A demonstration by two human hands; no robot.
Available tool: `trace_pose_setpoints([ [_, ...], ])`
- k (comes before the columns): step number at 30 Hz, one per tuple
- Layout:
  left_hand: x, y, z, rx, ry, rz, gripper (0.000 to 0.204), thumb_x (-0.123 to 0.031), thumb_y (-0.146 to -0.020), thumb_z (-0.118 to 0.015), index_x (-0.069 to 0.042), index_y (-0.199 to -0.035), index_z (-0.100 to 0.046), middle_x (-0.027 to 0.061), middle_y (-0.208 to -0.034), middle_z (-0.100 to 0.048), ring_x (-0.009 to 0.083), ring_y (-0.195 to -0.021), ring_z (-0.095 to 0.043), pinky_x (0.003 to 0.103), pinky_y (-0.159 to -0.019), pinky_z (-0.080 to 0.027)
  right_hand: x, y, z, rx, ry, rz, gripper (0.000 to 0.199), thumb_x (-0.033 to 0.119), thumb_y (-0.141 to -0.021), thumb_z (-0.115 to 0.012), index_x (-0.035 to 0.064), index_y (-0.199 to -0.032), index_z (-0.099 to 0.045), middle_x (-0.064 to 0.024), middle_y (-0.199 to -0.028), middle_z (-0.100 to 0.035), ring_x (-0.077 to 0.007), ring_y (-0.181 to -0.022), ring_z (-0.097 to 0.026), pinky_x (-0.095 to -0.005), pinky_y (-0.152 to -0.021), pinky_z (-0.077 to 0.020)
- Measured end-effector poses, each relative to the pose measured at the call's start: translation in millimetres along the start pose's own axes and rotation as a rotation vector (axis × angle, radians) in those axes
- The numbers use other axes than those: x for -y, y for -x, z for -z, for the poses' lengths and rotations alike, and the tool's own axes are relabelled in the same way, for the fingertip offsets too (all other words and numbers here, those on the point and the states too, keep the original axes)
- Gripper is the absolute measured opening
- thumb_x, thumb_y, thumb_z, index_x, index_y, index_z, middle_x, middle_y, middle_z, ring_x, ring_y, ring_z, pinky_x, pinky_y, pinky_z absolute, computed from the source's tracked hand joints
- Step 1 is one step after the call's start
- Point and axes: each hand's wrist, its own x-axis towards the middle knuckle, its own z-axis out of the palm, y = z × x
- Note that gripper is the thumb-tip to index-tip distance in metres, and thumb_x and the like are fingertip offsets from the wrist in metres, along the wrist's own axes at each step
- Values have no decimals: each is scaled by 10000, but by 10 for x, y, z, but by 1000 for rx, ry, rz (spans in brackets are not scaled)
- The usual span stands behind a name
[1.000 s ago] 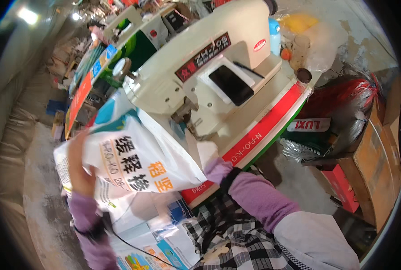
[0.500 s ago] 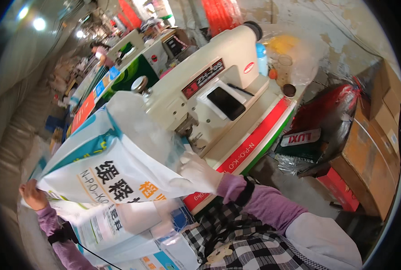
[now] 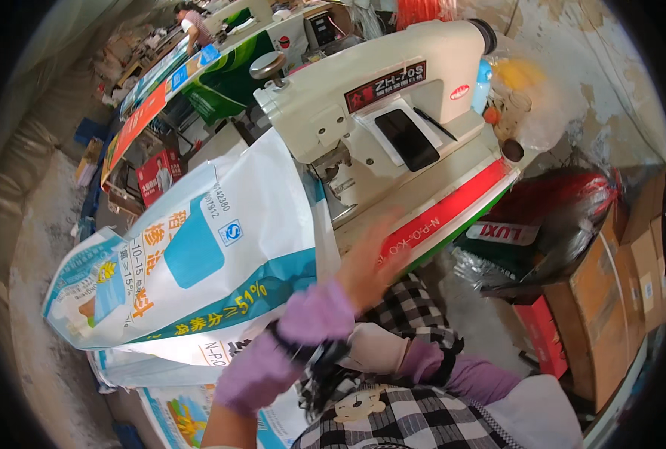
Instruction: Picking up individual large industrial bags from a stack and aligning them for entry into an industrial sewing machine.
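Note:
A large white and teal woven sack [image 3: 262, 224] lies spread at the left of a cream industrial sewing machine [image 3: 378, 71]. Its right edge is close to the needle area; whether it sits under the presser foot cannot be made out. My left hand [image 3: 370, 262] reaches across me, smeared by motion, over the machine bed's near edge beside the sack. Below it, my right hand [image 3: 378, 349] in a pale glove is near my lap, its fingers hidden behind my left forearm. More printed sacks [image 3: 187, 411] lie beneath the spread one.
A black phone [image 3: 407, 140] and a pen [image 3: 434, 123] rest on the machine bed. To the right stand cardboard boxes [image 3: 602, 314] and a red plastic bundle [image 3: 565, 194]. Another person [image 3: 193, 26] is at the far left, beyond a long bench with a green cover [image 3: 228, 78].
My left hand has let go of the sack's left side and swung right across my body. My right hand has drawn back toward my lap. The sack now lies flatter, its other side showing.

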Motion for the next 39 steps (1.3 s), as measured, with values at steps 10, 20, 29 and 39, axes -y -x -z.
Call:
trace_pose_setpoints([
  [10, 2055, 227, 647, -239, -157, 159, 604, -272, -849, -646, -156, -1398, -422, 129, -1481, -329, 351, -1352, -307, 448, -1096, -278, -65, 294, 146, -368, -459, 91, 331, 223, -899, -531, 1, -667, -611, -162, -670, -582, -325, -663, -592, -381, -612, -466],
  [20, 1302, 766, -249, -98, -328, 166, 484, -124, -831, -557, 6, -1285, -452, 282, -1463, -259, 424, -1268, -389, 459, -1054, -339, -568, 399, -21, -291, -275, 147, 241, 212, -889, -499, 62, -755, -631, -117, -745, -615, -261, -734, -624, -347, -661, -495],
  [29, -382, 2224, 1478, 8, -1327, 436, 772, -357, -679, -780, -172, -1361, -469, 200, -1443, -346, 410, -1321, -329, 534, -1062, -259, -783, -257, 293, -326, -451, -119, 407, 402, -832, -651, -4, -831, -679, -156, -647, -634, -260, -588, -625, -352, -594, -487],
  [39, 1797, 3348, 2734, 169, -1462, 1185, 835, -191, -774, -628, -315, -1486, -210, 120, -829, -683, 312, -772, -674, 448, -671, -509, 6, -1222, 361, -265, 60, 45, 434, 423, -906, -520, 22, -825, -663, -211, -679, -612, -372, -675, -627, -454, -645, -498],
])
